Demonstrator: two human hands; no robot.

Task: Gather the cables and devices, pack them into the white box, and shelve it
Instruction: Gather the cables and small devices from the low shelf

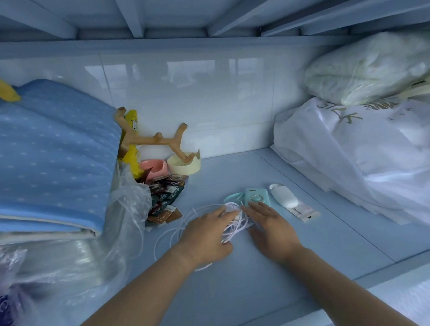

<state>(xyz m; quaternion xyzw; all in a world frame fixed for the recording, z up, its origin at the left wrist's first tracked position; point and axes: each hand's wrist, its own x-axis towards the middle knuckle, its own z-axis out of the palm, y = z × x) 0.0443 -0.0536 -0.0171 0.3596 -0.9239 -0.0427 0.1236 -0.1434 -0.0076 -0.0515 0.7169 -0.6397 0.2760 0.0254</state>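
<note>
A tangle of white cables (234, 224) lies on the pale blue shelf (313, 219), with loops trailing to the left. My left hand (208, 235) rests on the tangle's left side, fingers curled around some strands. My right hand (272, 225) presses flat against its right side, fingers together. Just behind the hands lies a mint green device (256, 197) with a ring on it and a strap. A small white device (284, 195) lies to its right, with a flat white packet (305, 212) beside it. No white box is in view.
Folded blue bedding (45, 158) on plastic-wrapped items fills the left. White bagged bundles (359, 149) fill the right. At the back left stand a wooden rack (154, 138), a pink bowl (152, 166), a cream bowl (182, 163) and snack packets (165, 193). A tiled wall is behind.
</note>
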